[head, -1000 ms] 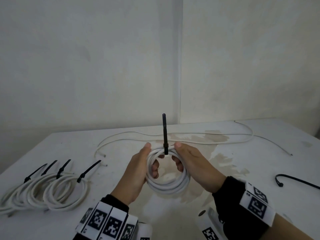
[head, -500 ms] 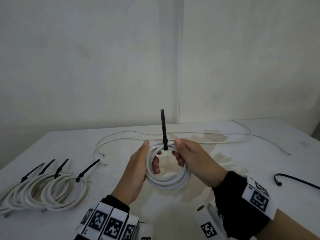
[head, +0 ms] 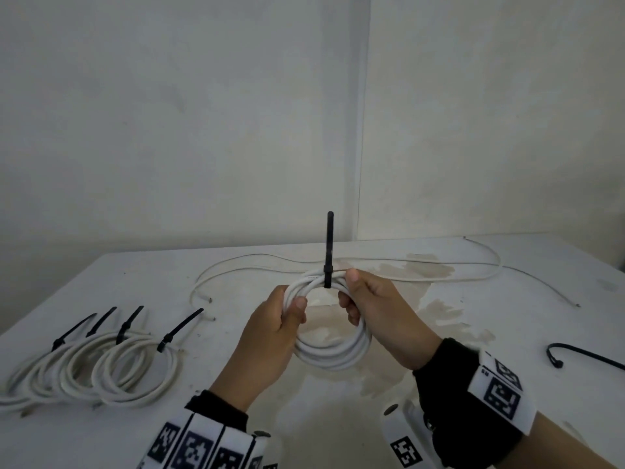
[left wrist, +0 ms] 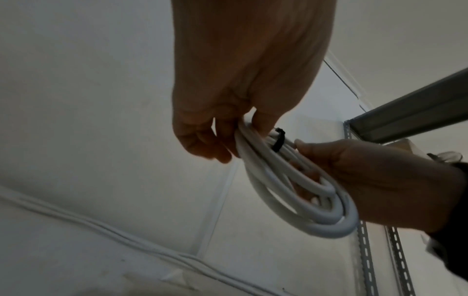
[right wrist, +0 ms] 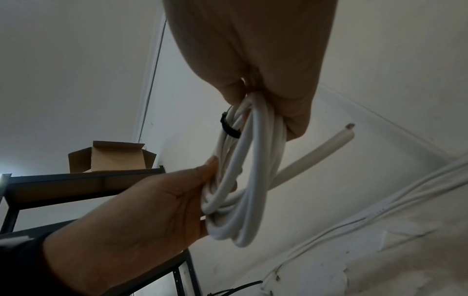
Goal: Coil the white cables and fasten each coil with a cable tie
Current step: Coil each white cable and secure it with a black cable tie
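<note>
Both hands hold a white cable coil (head: 333, 355) upright above the table. A black cable tie (head: 328, 252) wraps the top of the coil, its tail pointing straight up. My left hand (head: 287, 313) grips the coil's upper left side, thumb in front. My right hand (head: 351, 292) grips the upper right side just beside the tie. In the left wrist view the tie (left wrist: 278, 140) crosses the coil (left wrist: 303, 200) between the two hands. The right wrist view shows the tie (right wrist: 229, 128) on the coil (right wrist: 243, 180), with one cable end (right wrist: 329, 144) sticking out.
Several tied coils (head: 94, 370) with black tie tails lie at the table's left. A loose white cable (head: 389, 270) runs across the far side of the table (head: 338, 418). A spare black cable tie (head: 581, 357) lies at the right edge. Walls stand close behind.
Both hands have lifted the coil slightly. My left hand has slid down the coil's left side, away from the tie. The tie's tail still points up.
</note>
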`<state>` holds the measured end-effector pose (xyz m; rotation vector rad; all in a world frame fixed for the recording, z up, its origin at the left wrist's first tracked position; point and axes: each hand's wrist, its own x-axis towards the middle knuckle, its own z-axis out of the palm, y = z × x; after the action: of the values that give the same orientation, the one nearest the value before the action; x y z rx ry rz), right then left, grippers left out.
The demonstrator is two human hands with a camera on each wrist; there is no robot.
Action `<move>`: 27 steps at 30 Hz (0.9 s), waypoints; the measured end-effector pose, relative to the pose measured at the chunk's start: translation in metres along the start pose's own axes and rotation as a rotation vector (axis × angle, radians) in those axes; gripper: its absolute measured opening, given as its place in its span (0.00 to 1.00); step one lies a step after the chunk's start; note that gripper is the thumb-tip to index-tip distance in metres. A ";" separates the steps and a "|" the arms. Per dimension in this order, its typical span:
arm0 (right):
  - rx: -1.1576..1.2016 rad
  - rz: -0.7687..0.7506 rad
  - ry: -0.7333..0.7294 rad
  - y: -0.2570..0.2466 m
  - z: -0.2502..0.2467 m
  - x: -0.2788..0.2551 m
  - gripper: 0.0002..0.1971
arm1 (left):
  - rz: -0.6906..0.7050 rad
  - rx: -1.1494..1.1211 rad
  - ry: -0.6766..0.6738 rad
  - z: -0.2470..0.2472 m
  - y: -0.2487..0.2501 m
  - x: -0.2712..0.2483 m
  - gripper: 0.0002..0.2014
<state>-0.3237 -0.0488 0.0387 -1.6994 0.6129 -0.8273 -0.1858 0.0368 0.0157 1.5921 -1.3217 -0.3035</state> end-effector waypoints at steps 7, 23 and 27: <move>-0.012 -0.024 -0.010 0.012 0.020 0.007 0.17 | 0.031 0.036 0.138 -0.012 -0.007 -0.006 0.10; -0.174 0.112 -0.376 0.025 0.074 0.027 0.31 | -0.158 0.205 0.100 -0.073 -0.051 -0.017 0.05; -0.240 0.170 -0.392 0.028 0.083 0.037 0.33 | -0.286 0.296 0.063 -0.103 -0.072 -0.017 0.04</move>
<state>-0.2358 -0.0344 0.0061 -1.9294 0.5896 -0.2939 -0.0756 0.0979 -0.0007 2.0298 -1.1277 -0.2360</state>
